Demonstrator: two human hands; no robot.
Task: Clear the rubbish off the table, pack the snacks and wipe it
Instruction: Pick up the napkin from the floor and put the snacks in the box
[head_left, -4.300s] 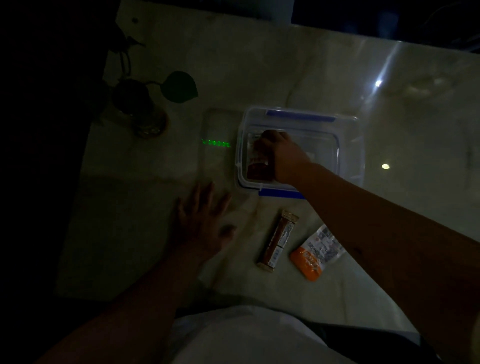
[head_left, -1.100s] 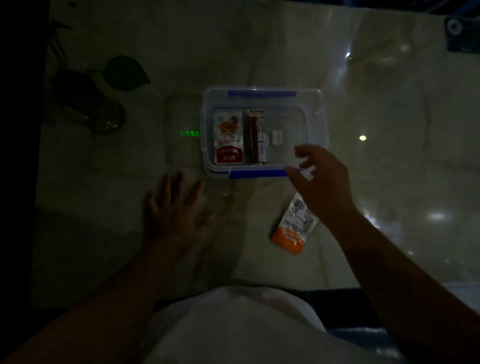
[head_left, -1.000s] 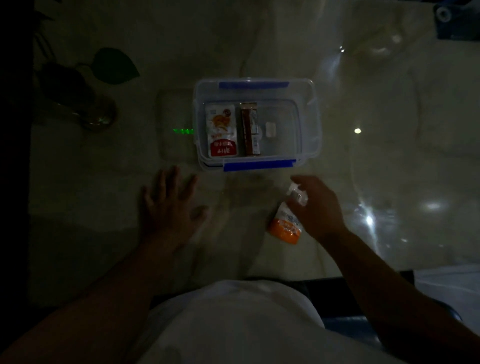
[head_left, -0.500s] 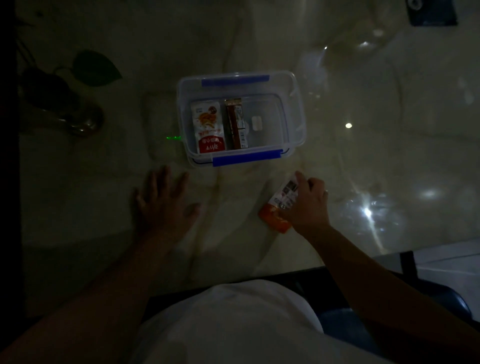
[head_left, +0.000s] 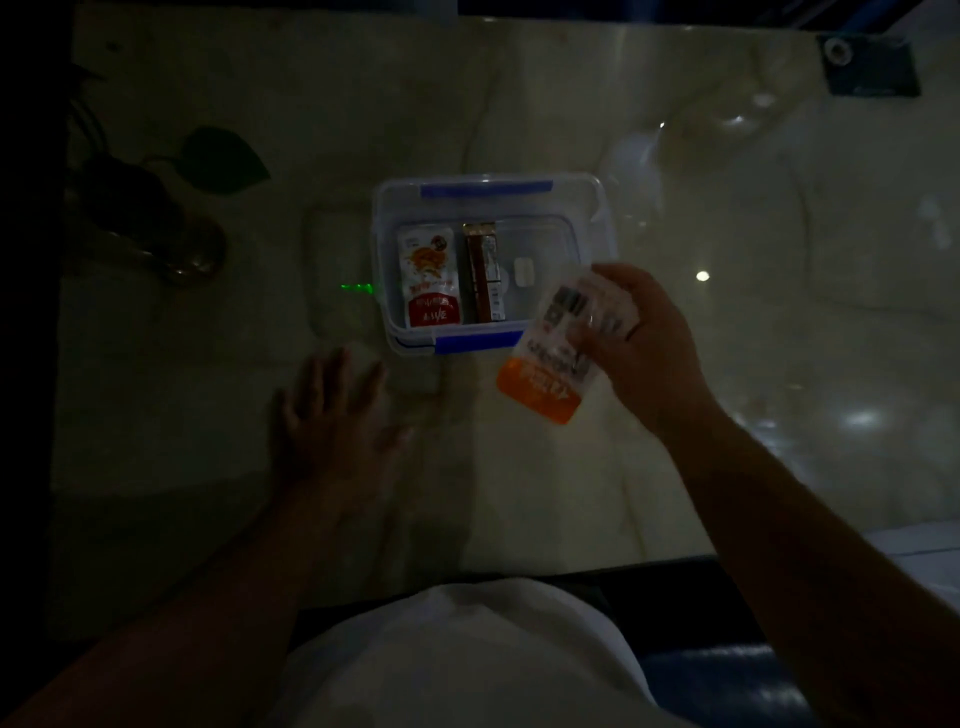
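Note:
A clear plastic box (head_left: 600, 208) with blue clips stands open on the dim marble table (head_left: 519, 104). Inside lie a red-and-white snack packet (head_left: 430, 280) on the left and a brown snack bar (head_left: 484, 278) beside it. My right hand (head_left: 641, 343) holds an orange-and-white snack packet (head_left: 556, 358) in the air over the box's near right corner. My left hand (head_left: 332, 415) rests flat on the table, fingers spread, just in front of the box's left side.
A dark plant in a glass vase (head_left: 176, 239) with a green leaf (head_left: 223, 161) stands at the left. The clear lid (head_left: 337, 280) lies flat left of the box, with a green light spot on it. A dark device (head_left: 867, 65) sits far right.
My right hand left the box, reached down to the orange-and-white packet on the table, gripped it and lifted it toward the box. The left hand stayed flat.

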